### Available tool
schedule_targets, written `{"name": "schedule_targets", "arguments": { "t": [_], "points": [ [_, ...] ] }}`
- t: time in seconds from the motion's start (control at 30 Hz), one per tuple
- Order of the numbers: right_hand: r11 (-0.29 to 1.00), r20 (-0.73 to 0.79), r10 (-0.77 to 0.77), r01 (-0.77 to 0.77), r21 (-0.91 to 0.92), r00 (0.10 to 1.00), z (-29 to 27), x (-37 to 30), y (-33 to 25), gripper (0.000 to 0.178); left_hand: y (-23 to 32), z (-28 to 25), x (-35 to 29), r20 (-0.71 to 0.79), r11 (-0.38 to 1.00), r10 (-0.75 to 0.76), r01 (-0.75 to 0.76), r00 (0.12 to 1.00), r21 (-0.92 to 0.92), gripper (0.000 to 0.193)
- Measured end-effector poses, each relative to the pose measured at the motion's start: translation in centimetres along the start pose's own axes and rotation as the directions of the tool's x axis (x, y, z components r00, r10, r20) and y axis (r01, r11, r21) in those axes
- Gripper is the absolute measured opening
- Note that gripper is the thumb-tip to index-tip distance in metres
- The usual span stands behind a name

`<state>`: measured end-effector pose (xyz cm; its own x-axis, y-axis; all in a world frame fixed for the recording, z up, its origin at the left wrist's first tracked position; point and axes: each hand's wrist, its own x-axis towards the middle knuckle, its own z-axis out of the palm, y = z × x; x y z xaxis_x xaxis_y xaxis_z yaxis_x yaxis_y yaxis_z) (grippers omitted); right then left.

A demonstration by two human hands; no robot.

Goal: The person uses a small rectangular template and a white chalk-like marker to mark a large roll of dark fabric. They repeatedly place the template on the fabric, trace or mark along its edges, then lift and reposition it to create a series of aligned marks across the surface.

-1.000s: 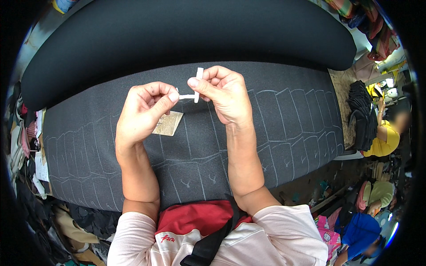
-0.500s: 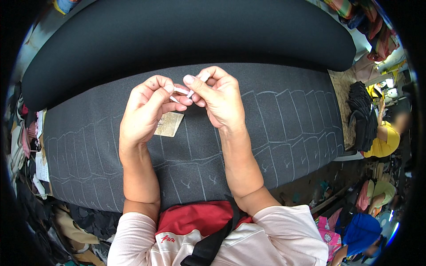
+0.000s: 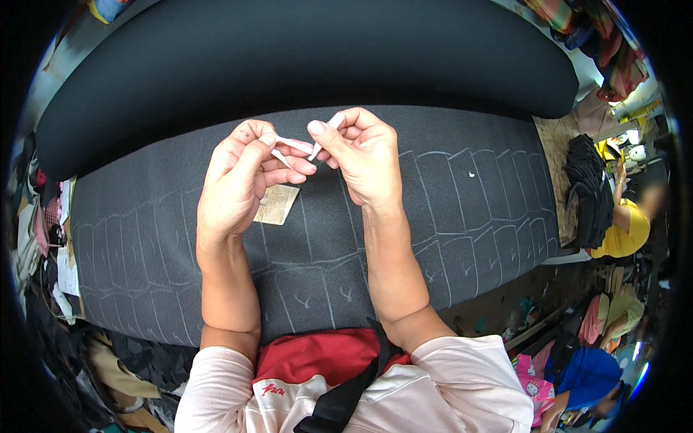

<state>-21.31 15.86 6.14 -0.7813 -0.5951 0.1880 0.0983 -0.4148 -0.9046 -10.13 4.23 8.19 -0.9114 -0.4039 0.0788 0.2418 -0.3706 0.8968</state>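
Both hands are raised over the dark grey cloth (image 3: 462,267), close together. Between the thumb and fingers of my left hand (image 3: 236,173) is a thin white strip (image 3: 280,156), its narrow ends poking out towards the right. My right hand (image 3: 368,155) pinches a slim white piece (image 3: 336,120) that shows above the thumb and again below the fingertips; what it is made of I cannot tell. Beneath the hands a worn beige card (image 3: 280,205) lies on the cloth, partly covered by my left hand. A tiny white scrap (image 3: 471,174) rests on the cloth to the right.
Chalk lines mark the cloth in rows of shapes. A thick black fabric roll (image 3: 310,54) spans the far side. At the right are a stack of black pieces (image 3: 588,191) and a person in yellow (image 3: 628,227); fabric scraps (image 3: 137,375) pile up at the lower left.
My hands have moved slightly apart, and the white strip ends show more. A tiny white scrap now lies on the cloth at the right, where none showed before.
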Motion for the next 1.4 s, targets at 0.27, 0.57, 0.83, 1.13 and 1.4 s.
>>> {"name": "schedule_targets", "arguments": {
  "t": [0.27, 0.57, 0.83, 1.13, 1.4],
  "points": [
    [0.995, -0.057, 0.012, -0.007, 0.097, 0.998, 0.6, -0.1, 0.2, 0.019, -0.1, 0.2, 0.1, 0.008, 0.999, 0.002, -0.002, 1.000, -0.049, 0.018],
    [0.953, 0.142, 0.105, -0.141, 0.270, 0.984, -0.5, 0.0, -0.4, 0.018, 0.2, 0.3, 0.2, -0.039, 0.995, -0.009, 0.005, 0.999, -0.097, 0.016],
    [0.999, 0.025, 0.001, -0.002, 0.034, 1.000, -0.5, 0.1, -0.2, 0.012, -0.3, 0.3, 0.3, -0.063, 0.997, 0.049, -0.052, 0.997, -0.060, 0.017],
    [0.999, -0.081, 0.029, -0.030, -0.012, 0.996, 0.0, 0.2, -0.2, 0.016, -0.9, 0.6, 0.6, -0.011, 0.995, 0.087, -0.087, 0.996, -0.038, 0.027],
    [1.000, -0.023, -0.005, 0.006, 0.017, 1.000, 0.3, -0.1, -0.2, 0.017, -1.5, 0.3, 0.7, -0.035, 0.955, -0.055, 0.063, 0.998, 0.291, 0.024]
  ]
}}
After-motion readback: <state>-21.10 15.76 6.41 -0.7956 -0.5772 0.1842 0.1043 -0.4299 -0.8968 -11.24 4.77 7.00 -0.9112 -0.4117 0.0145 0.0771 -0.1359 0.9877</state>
